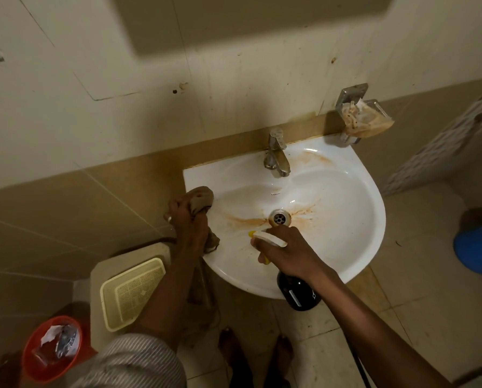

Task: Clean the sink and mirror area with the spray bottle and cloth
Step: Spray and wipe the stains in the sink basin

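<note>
A white wall-mounted sink (354, 228) shows orange-brown stains around its drain (279, 218) and under the metal tap (276, 155). My left hand (188, 228) is closed on a brown cloth (202, 198) pressed against the sink's left rim. My right hand (287, 249) grips a spray bottle: its white and yellow head (265, 237) points left over the basin, and its dark body (298, 292) hangs below the front rim. The mirror's lower edge is a blurred shape (234, 21) at the top of the wall.
A stained clear soap dish (365, 119) is fixed to the wall above the sink's right corner. Left of the sink, a cream lidded bin (133, 292) and a red waste basket (52, 347) stand on the floor. A blue bucket (477, 247) sits at the right. My bare feet (256, 351) are below.
</note>
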